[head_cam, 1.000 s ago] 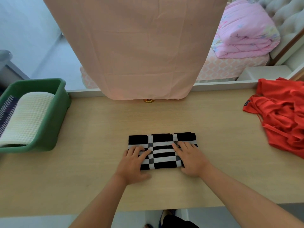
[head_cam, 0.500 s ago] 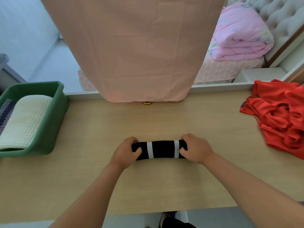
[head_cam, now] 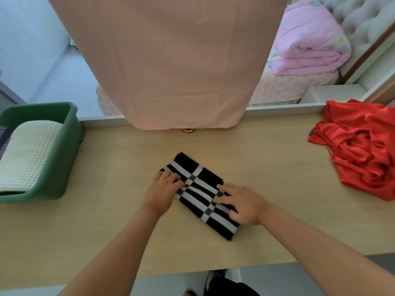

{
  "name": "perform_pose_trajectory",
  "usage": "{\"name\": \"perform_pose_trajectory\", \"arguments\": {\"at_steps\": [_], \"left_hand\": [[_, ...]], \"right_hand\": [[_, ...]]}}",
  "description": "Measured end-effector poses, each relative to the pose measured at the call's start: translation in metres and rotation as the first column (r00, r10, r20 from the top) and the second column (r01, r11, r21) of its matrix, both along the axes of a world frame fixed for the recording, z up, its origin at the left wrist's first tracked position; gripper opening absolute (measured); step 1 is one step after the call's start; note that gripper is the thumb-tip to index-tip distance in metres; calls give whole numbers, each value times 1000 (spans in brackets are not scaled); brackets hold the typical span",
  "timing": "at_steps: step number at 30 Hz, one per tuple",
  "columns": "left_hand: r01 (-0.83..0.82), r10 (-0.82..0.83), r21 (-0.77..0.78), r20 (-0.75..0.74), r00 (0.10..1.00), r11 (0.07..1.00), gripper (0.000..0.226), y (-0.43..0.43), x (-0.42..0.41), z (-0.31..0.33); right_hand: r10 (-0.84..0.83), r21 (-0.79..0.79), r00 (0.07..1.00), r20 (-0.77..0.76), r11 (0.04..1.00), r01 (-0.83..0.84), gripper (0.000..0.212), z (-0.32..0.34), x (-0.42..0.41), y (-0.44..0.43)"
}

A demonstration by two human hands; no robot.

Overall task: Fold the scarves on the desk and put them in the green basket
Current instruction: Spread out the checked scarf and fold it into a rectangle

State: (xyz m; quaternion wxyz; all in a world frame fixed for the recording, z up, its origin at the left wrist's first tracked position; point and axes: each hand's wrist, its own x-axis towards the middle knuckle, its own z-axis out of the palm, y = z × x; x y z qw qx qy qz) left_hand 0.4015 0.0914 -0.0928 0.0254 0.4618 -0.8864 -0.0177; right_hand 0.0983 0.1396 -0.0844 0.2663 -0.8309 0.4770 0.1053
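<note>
Diagonally, the striped scarf (head_cam: 203, 178) lies on the desk (head_cam: 277, 167), inside its edges.

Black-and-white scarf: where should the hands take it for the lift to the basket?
Take the black-and-white scarf at its two short ends, coming in along its length. It lies flat, layered and diagonal on the desk; pinching all layers at both ends should keep the fold. The left hand and right hand rest near those ends.

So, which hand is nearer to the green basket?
Left. The left hand holds the end of the striped scarf toward the green basket; the right hand presses the opposite end.
</note>
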Motion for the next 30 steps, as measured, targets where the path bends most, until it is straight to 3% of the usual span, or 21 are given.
{"name": "perform_pose_trajectory", "arguments": {"at_steps": [3, 6, 8, 11, 14, 18, 21, 24, 26, 28, 30], "left_hand": [[-115, 114, 41, 31, 993, 993, 56, 6, 3, 2], [-37, 41, 46, -92, 995, 998, 35, 29, -9, 5], [20, -3, 110, -151, 988, 994, 37, 48, -17, 1], [61, -40, 197, -112, 993, 978, 55, 72, -14, -14], [53, -16, 263, -143, 990, 963, 60, 85, -1, -23], [109, -97, 173, -78, 992, 979, 54, 100, 22, -26], [151, -148, 129, -32, 988, 980, 69, 106, 25, -24], [168, -168, 162, -11, 986, 972, 80, 108, 21, -25], [165, -164, 173, -25, 986, 971, 81, 107, 18, -26], [165, -153, 161, -82, 985, 973, 77, 105, 16, -24], [137, -99, 148, -239, 966, 980, 61, 101, 11, -18]], "right_hand": [[-97, 61, 992, 76, 994, 92, 64, -3, 11, 12], [-132, 55, 980, 150, 991, 125, 57, -5, 27, 23], [-101, 27, 979, 175, 995, 97, 54, -6, 34, 32], [101, -176, 994, 42, 980, -93, 74, -13, 39, 46], [194, -158, 977, -90, 966, -207, 100, -17, 42, 59], [165, -94, 980, -108, 980, -176, 97, -15, 46, 60], [146, -123, 984, -105, 980, -159, 90, -20, 51, 60], [-3, -128, 996, 87, 992, 14, 70, -23, 57, 62], [-158, -65, 942, 295, 981, 184, 46, -15, 59, 57], [-263, 9, 867, 423, 958, 286, 27, -2, 60, 51], [-314, 44, 809, 497, 940, 338, 21, 8, 60, 46]]}}
